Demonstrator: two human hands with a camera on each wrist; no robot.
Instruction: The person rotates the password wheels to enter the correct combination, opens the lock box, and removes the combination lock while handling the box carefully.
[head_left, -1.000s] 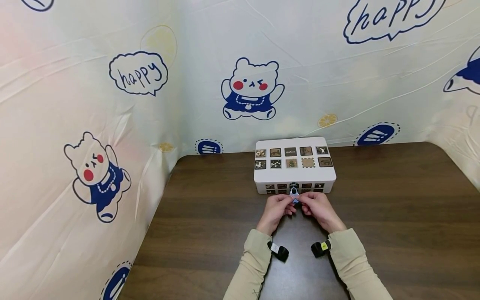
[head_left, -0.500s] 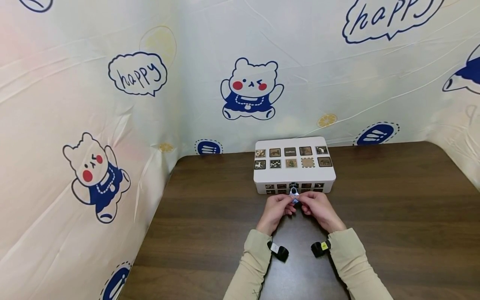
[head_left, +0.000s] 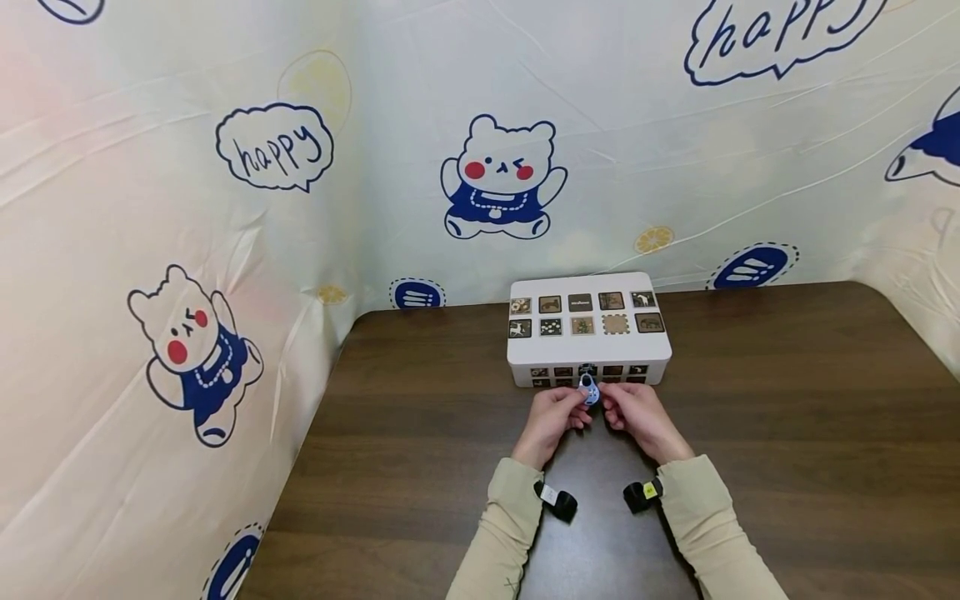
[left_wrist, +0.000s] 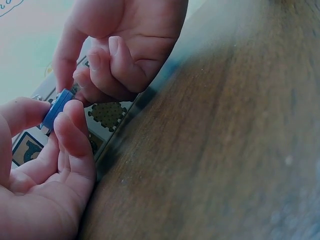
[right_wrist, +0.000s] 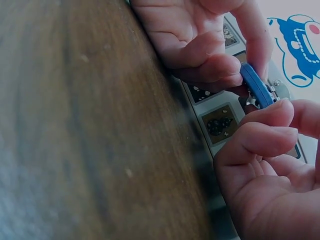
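Note:
A small blue padlock [head_left: 591, 392] with a silver shackle stands at the metal clasp [head_left: 587, 369] on the front of a white box [head_left: 588, 350]. Whether the shackle passes through the clasp cannot be made out. My left hand [head_left: 553, 421] pinches the padlock between thumb and finger; its blue body [left_wrist: 57, 110] shows edge-on in the left wrist view. From the other side my right hand [head_left: 637, 417] holds curled fingertips at the padlock's right edge. In the right wrist view, that hand's fingertips [right_wrist: 282, 111] meet at the near end of the blue body [right_wrist: 256, 86].
The box, covered with small square picture stickers, sits at the back of a brown wooden table [head_left: 420, 433]. Behind and to the left hangs a pale curtain [head_left: 390, 167] printed with bears. Each wrist wears a black camera [head_left: 558, 505].
My right thumb and finger have slid off the padlock's front to its right edge, baring more of its blue face. The padlock has turned slightly; my left hand and the box stay put.

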